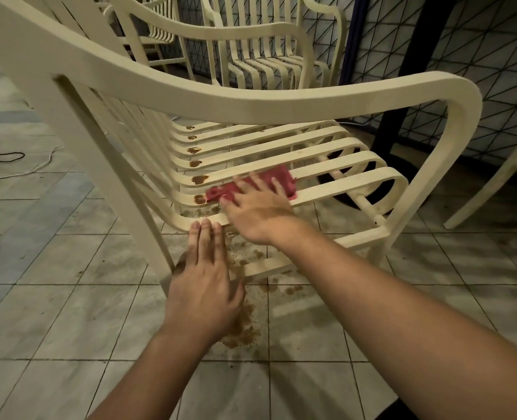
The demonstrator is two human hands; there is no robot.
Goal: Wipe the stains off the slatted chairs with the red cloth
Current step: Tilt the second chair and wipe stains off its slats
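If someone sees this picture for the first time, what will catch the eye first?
The red cloth stands out most: the right hand presses it flat on the near seat slats of the cream chair. Next come the brown stains in a row where the slats bend up toward the backrest, and the brown spill on the floor tiles below the seat, beside the left hand.

We see a cream slatted chair (281,106) whose parallel slats carry a row of brown stains (199,179), and a red cloth (284,174) on them. Beneath us the floor (69,298) is pale grey tile with a dark grout grid, spattered brown, and behind runs a black diamond-patterned mesh (478,56).
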